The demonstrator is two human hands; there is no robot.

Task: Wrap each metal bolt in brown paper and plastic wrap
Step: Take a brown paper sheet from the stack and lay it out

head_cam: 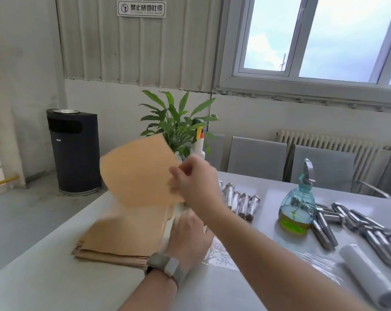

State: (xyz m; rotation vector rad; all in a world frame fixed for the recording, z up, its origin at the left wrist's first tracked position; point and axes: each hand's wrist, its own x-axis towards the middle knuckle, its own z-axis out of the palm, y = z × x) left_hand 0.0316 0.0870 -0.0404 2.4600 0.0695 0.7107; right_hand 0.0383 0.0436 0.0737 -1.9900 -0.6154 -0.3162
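My right hand pinches a sheet of brown paper by its right edge and holds it up above the stack of brown paper on the white table. Beside the stack's right edge lies my left hand, a watch on its wrist, its fingers near the stack and a flat piece of plastic wrap. Several wrapped bolts lie in a row behind my right arm. Bare metal bolts lie in a pile at the right. A roll of plastic wrap sits at the near right.
A blue spray bottle with greenish liquid stands between the wrapped and bare bolts. A potted plant and a white bottle stand at the table's far end. Grey chairs line the far side. A black bin stands on the floor at left.
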